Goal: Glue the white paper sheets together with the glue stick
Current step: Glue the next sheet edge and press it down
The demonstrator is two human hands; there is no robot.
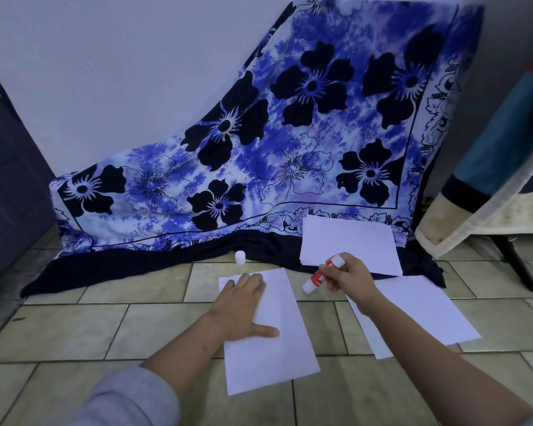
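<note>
A white paper sheet (274,348) lies on the tiled floor in front of me. My left hand (243,305) rests flat on its left part, fingers spread. My right hand (345,276) grips a red and white glue stick (319,276), tilted, its lower end hanging just off the sheet's top right corner. The stick's white cap (240,257) stands on the floor beyond the sheet. Another white sheet (419,312) lies to the right, partly under my right forearm. A small stack of white sheets (349,242) lies on the cloth's edge behind.
A blue flowered cloth (289,133) drapes from the wall down onto the floor. A dark door (6,179) stands at the left. At the right hangs a fringed cloth (489,179) over a stand with a black leg (518,265).
</note>
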